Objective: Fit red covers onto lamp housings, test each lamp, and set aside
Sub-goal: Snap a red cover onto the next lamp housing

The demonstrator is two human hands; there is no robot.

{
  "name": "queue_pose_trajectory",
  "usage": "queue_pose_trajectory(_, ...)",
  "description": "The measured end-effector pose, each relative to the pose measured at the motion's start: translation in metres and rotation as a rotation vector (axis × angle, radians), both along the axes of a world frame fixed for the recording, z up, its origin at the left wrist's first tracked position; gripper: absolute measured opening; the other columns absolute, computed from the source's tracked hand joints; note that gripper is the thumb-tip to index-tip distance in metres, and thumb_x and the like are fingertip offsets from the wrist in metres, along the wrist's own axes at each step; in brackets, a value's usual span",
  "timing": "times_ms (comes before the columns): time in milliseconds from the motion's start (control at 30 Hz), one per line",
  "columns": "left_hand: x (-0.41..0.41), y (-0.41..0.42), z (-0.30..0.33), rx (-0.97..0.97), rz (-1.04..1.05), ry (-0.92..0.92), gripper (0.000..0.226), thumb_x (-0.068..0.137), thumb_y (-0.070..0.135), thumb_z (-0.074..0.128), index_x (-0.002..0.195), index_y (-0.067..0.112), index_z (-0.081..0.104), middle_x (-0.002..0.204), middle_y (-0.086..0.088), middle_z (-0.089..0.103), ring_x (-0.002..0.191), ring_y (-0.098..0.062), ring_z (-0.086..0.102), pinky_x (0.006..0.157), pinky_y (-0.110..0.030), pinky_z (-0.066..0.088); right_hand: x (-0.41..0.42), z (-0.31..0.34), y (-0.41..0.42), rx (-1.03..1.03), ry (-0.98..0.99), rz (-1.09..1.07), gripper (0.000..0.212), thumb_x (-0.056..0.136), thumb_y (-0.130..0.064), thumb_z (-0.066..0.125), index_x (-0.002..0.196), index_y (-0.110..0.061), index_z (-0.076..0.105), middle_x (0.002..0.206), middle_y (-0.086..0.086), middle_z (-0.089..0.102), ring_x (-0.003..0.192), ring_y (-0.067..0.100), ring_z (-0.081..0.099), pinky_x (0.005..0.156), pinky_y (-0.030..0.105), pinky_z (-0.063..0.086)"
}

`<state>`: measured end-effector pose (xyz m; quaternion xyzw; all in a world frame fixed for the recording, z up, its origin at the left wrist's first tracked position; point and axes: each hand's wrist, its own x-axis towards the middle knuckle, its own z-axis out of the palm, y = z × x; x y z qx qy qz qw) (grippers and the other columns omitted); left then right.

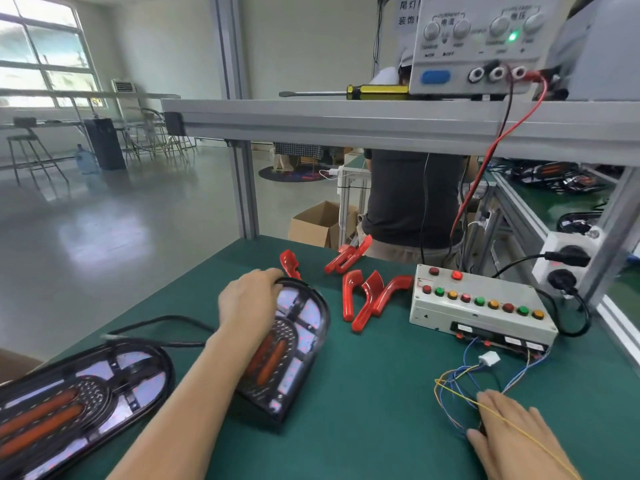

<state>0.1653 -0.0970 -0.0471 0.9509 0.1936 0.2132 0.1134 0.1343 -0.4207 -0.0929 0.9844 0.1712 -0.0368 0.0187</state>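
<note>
- Left hand (252, 299) lies over the far, rounded end of a black oval lamp housing w/ orange bars and pale reflector panels (294, 344); fingers curl over its top rim, gripping it. Housing sits mid-bench on the green bench mat (363, 393), tilted, forearm crossing its near-left part.
- Right hand (512, 434) flat on the mat at lower right, fingers straight and together, resting on a bundle of thin blue and yellow wires (453, 389); thumb side partly hidden, can't tell if it pinches anything.
- Wires run up to a small white plug connector (489, 359) and on to a grey test box w/ rows of red, green and amber buttons (481, 306), right of the housing.
- Loose glossy red plastic covers (363, 296) lie btwn housing and test box, several overlapping; more red pieces (348, 256) near the far bench edge.
- Second identical black lamp housing (79, 407) at lower left, apart from the first; a black cable (156, 323) runs behind both.
- Overhead aluminium shelf (346, 123) carries a grey bench power supply w/ lit green LED (485, 43) and a yellow-handled screwdriver (363, 92).
- Open cardboard box (320, 223) on the floor beyond the bench; contents not visible.
- Another person in a dark shirt (412, 199) stands behind the bench.
</note>
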Motion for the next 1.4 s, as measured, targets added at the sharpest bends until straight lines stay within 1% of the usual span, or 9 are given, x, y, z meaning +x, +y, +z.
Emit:
queue_pose_trajectory(67, 0.009, -0.019, -0.001, -0.078, -0.066, -0.052, 0.027, 0.098, 0.029, 0.045, 0.120, 0.034, 0.060, 0.111, 0.000, 0.063, 0.106, -0.028, 0.057, 0.080, -0.032, 0.041, -0.010, 0.006, 0.005, 0.024, -0.017, 0.102, 0.060, 0.039, -0.043, 0.097, 0.081, -0.010, 0.070, 0.084, 0.010, 0.071, 0.069, 0.017, 0.072, 0.059, 0.028, 0.056)
queue_pose_trajectory(233, 0.030, -0.059, -0.004, -0.455, -0.190, -0.221, 0.026, 0.095, 0.022, 0.048, 0.114, 0.028, 0.065, 0.107, 0.001, 0.068, 0.102, -0.026, 0.059, 0.087, -0.038, 0.047, -0.029, 0.028, 0.017, 0.306, -0.035, 0.080, 0.036, 0.096, -0.063, 0.031, 0.124, -0.046, 0.046, 0.134, -0.029, 0.044, 0.119, -0.004, 0.048, 0.094, 0.015, 0.041)
queue_pose_trajectory(400, 0.037, -0.092, -0.008, -0.897, -0.344, -0.358, 0.029, 0.094, 0.010, 0.050, 0.115, 0.018, 0.069, 0.106, 0.000, 0.072, 0.102, -0.022, 0.065, 0.095, -0.044, 0.049, -0.010, 0.031, 0.014, 1.047, 0.127, -0.120, 0.039, 0.074, -0.054, 0.069, 0.110, -0.042, 0.061, 0.099, -0.026, 0.067, 0.091, -0.018, 0.057, 0.076, -0.001, 0.039)
queue_pose_trajectory(567, 0.036, -0.128, -0.004, -1.170, -0.496, -0.326, 0.039, 0.092, 0.002, 0.049, 0.083, 0.029, 0.076, 0.091, -0.005, 0.074, 0.087, -0.023, 0.067, 0.089, -0.054, 0.051, 0.011, 0.019, 0.013, 1.716, 0.796, -0.036, 0.063, 0.081, -0.051, 0.068, 0.132, -0.015, 0.061, 0.130, 0.008, 0.064, 0.122, 0.023, 0.060, 0.102, 0.035, 0.049)
queue_pose_trajectory(700, 0.035, -0.150, 0.000, -1.200, -0.591, -0.285, 0.030, 0.093, 0.001, 0.050, 0.100, 0.017, 0.074, 0.100, -0.004, 0.074, 0.100, -0.024, 0.068, 0.094, -0.045, 0.051, 0.014, 0.014, 0.011, 2.035, 1.084, 0.081, 0.078, 0.074, -0.054, 0.078, 0.136, -0.013, 0.056, 0.142, 0.016, 0.053, 0.132, 0.033, 0.050, 0.104, 0.048, 0.045)
queue_pose_trajectory(1067, 0.018, -0.189, 0.008, -1.306, -0.888, -0.091, 0.025, 0.096, 0.001, 0.049, 0.112, 0.003, 0.068, 0.111, -0.009, 0.070, 0.096, -0.009, 0.065, 0.087, -0.020, 0.052, 0.009, 0.007, -0.007, 2.132, 0.977, 0.128, 0.093, 0.050, -0.052, 0.094, 0.129, -0.013, 0.063, 0.138, 0.020, 0.055, 0.124, 0.037, 0.056, 0.100, 0.050, 0.048)
queue_pose_trajectory(1200, 0.030, -0.163, 0.009, -1.005, -0.727, -0.127, 0.023, 0.097, 0.018, 0.050, 0.102, 0.017, 0.073, 0.100, 0.003, 0.072, 0.086, 0.006, 0.061, 0.081, -0.021, 0.046, 0.010, 0.019, -0.007, 2.303, 1.021, 0.248, 0.090, 0.075, -0.053, 0.078, 0.141, -0.002, 0.045, 0.146, 0.023, 0.043, 0.134, 0.039, 0.042, 0.118, 0.059, 0.018)
queue_pose_trajectory(1300, 0.040, -0.114, -0.014, -0.247, -0.323, 0.111, 0.027, 0.093, 0.026, 0.052, 0.117, 0.023, 0.063, 0.115, -0.003, 0.060, 0.110, -0.016, 0.050, 0.089, -0.033, 0.044, 0.011, 0.018, -0.024, 2.391, 0.890, 0.107, 0.094, 0.046, -0.058, 0.092, 0.120, -0.005, 0.068, 0.125, 0.022, 0.063, 0.110, 0.037, 0.064, 0.102, 0.065, 0.039)
queue_pose_trajectory(1400, 0.031, -0.088, -0.050, -0.073, -0.201, 0.433, 0.034, 0.090, 0.036, 0.052, 0.122, 0.024, 0.052, 0.119, 0.001, 0.048, 0.115, -0.021, 0.045, 0.086, -0.033, 0.044, 0.009, 0.024, -0.032, 2.457, 0.764, 0.051, 0.088, 0.043, -0.060, 0.090, 0.112, -0.009, 0.074, 0.117, 0.016, 0.069, 0.105, 0.034, 0.068, 0.095, 0.063, 0.046)
